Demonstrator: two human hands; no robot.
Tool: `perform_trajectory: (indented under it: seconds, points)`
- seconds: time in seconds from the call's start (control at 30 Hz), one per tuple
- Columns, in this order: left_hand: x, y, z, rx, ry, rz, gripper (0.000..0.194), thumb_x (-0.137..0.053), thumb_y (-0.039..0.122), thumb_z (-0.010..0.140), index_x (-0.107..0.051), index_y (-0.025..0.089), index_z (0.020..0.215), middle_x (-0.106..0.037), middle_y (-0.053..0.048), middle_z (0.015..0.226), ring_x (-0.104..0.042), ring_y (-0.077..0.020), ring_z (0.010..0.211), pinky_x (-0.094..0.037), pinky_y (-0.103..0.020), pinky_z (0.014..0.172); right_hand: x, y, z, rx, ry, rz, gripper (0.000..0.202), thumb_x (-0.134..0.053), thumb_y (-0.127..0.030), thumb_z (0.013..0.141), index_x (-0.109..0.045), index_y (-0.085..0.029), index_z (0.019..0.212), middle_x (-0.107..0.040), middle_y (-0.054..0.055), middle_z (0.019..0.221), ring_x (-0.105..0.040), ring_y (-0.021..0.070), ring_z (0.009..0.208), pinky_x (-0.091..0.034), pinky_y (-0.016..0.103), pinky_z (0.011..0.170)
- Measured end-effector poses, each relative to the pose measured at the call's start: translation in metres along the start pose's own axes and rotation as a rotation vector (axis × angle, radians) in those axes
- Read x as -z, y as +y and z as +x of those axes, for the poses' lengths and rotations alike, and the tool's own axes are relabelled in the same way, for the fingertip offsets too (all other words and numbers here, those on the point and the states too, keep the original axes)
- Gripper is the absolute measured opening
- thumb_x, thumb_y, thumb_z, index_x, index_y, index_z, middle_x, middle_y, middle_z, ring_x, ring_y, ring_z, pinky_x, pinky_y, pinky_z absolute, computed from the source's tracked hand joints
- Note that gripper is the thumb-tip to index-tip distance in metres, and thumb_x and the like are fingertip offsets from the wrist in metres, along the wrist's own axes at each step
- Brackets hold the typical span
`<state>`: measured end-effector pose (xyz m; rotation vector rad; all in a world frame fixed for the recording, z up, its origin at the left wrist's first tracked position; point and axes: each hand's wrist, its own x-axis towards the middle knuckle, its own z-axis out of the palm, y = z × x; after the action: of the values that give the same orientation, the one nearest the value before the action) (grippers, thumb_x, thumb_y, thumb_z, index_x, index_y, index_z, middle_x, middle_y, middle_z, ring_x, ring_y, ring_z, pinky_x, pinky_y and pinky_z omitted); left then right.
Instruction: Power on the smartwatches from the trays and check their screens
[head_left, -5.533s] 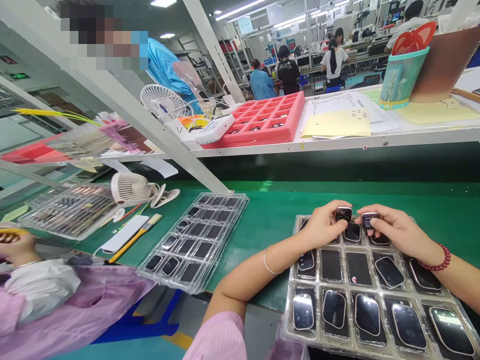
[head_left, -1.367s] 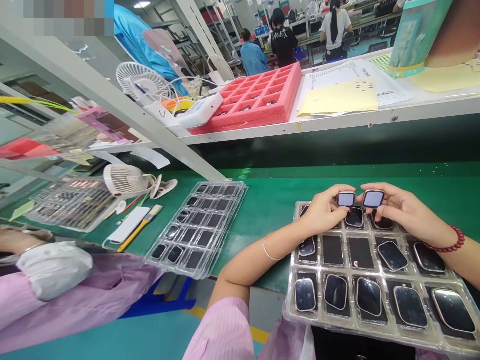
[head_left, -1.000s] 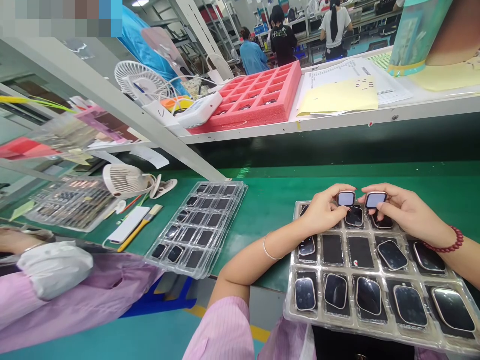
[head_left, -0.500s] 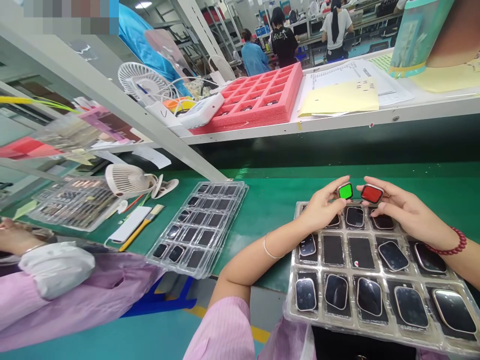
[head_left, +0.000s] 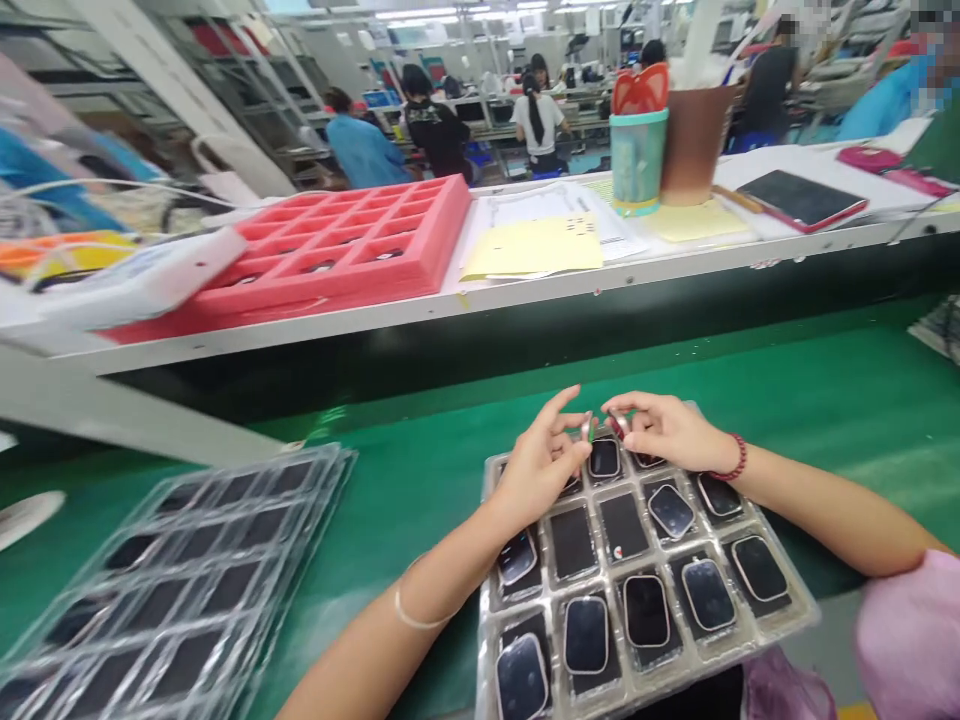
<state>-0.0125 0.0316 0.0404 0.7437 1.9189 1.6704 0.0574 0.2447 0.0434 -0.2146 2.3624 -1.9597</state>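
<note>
L hand (head_left: 541,462) pinches green-lit smartwatch (head_left: 587,428), R hand (head_left: 673,433) red-lit smartwatch (head_left: 619,424), both near edge-on over plastic tray (head_left: 804,608); prob. screen check. Next needs faces tilted up.

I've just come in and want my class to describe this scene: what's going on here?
A person holds two strapless watches above the far side of a clear tray. The left hand grips a watch showing green, the right hand a watch showing red, both turned nearly edge-on to the camera. More watches, mostly dark-screened, lie in the tray's pockets. Stacked trays rest on the green bench to the left.
</note>
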Motion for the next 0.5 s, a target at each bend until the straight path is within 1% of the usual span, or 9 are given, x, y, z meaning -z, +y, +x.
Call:
perform_trajectory:
  seconds: [0.17,0.27,0.37,0.5]
  points:
    - [-0.0007,0.0016,0.0015,0.018,0.008,0.056,0.067,-0.065,0.035,0.084,-0.036,0.023,0.143,-0.059,-0.011,0.119,-0.052,-0.0055,0.059,-0.051,-0.024,0.057,0.0017,0.0004,0.0005,0.021,-0.03,-0.016,0.043,-0.071,-0.036,0.078,-0.059,-0.019,0.116,-0.049,-0.007,0.063,-0.043,0.0118,0.054,-0.037,0.026,0.054]
    - [-0.0014,0.0006,0.0024,0.011,0.004,0.055,0.064,-0.065,0.035,0.084,-0.039,0.022,0.14,-0.059,-0.011,0.118,-0.051,-0.0056,0.058,-0.051,-0.024,0.056,0.0014,-0.0004,-0.0005,0.023,-0.034,-0.029,0.042,-0.071,-0.035,0.078,-0.059,-0.019,0.115,-0.05,-0.007,0.064,-0.044,0.012,0.054,-0.037,0.026,0.054]
    - [-0.0024,-0.0004,0.0023,-0.01,0.0,0.048,0.061,-0.065,0.034,0.083,-0.041,0.021,0.138,-0.059,-0.011,0.118,-0.05,-0.0042,0.057,-0.05,-0.022,0.056,0.0002,-0.0028,-0.0029,0.021,-0.035,-0.028,0.041,-0.069,-0.036,0.079,-0.06,-0.019,0.115,-0.051,-0.005,0.067,-0.045,0.0126,0.056,-0.038,0.027,0.056]
    - [-0.0031,-0.002,0.0005,-0.055,-0.016,0.044,0.06,-0.066,0.032,0.082,-0.043,0.019,0.136,-0.06,-0.012,0.119,-0.05,-0.0026,0.055,-0.047,-0.02,0.056,-0.0011,-0.0048,-0.0067,0.007,-0.03,-0.043,0.044,-0.069,-0.038,0.081,-0.06,-0.019,0.118,-0.048,-0.006,0.063,-0.045,0.0137,0.056,-0.037,0.027,0.054]
